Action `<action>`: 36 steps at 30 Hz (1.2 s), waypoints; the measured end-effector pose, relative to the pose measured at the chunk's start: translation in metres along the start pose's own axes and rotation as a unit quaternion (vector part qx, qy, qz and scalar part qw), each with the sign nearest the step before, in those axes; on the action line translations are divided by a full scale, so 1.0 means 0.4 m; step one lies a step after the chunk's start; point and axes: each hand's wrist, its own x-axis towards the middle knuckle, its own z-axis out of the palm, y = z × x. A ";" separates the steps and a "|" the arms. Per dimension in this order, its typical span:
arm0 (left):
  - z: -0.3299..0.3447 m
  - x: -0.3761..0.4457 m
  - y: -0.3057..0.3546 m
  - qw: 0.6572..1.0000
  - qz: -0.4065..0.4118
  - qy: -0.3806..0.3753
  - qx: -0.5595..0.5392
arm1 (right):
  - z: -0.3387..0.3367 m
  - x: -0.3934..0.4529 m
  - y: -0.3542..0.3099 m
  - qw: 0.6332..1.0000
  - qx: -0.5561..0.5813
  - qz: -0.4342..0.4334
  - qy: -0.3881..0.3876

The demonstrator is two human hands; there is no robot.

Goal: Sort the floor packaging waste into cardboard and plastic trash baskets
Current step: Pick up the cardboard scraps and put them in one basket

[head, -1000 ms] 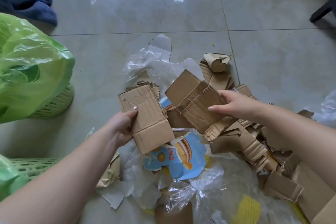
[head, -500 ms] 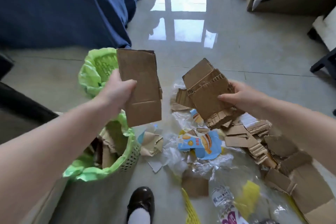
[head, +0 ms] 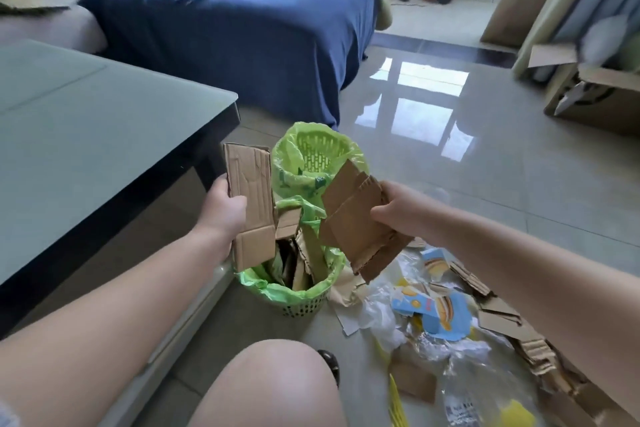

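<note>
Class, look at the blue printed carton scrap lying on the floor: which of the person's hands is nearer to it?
Right. The right hand holds cardboard up and left of the blue carton scrap; the left hand is farther left, beyond the near basket.

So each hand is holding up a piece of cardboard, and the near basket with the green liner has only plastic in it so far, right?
Not quite. The head view shows the near basket holding cardboard pieces, not plastic. The rest is right: the left hand grips a flat cardboard piece and the right hand grips folded cardboard, both above that green-lined basket.
</note>
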 end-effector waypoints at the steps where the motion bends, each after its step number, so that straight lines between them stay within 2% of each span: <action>1: 0.004 0.003 -0.015 1.000 -0.008 -0.006 0.008 | 0.016 0.011 -0.013 1.000 -0.026 0.000 -0.011; 8: 0.054 0.062 -0.079 0.996 -0.044 -0.021 0.073 | 0.126 0.107 -0.057 0.984 -0.166 0.004 -0.061; 14: 0.082 0.085 -0.147 0.987 -0.102 -0.086 0.088 | 0.194 0.177 -0.082 0.968 -0.220 0.005 -0.120; 21: 0.096 0.098 -0.221 0.980 -0.119 -0.121 0.106 | 0.267 0.255 -0.098 0.925 -0.331 -0.003 -0.184; 24: 0.102 0.097 -0.230 0.977 -0.124 -0.130 0.119 | 0.286 0.286 -0.092 0.921 -0.340 0.001 -0.191; 26: 0.098 0.095 -0.231 0.974 -0.122 -0.142 0.128 | 0.272 0.288 -0.089 0.937 -0.297 0.013 -0.182; 29: 0.074 0.095 -0.231 0.972 -0.108 -0.156 0.137 | 0.224 0.269 -0.064 0.977 -0.096 0.077 -0.176; 33: 0.041 0.099 -0.242 0.971 -0.081 -0.167 0.153 | 0.180 0.216 -0.007 0.974 0.080 0.100 -0.187; 36: 0.042 0.087 -0.247 0.964 -0.052 -0.177 0.192 | 0.196 0.179 0.022 0.974 0.139 0.079 -0.162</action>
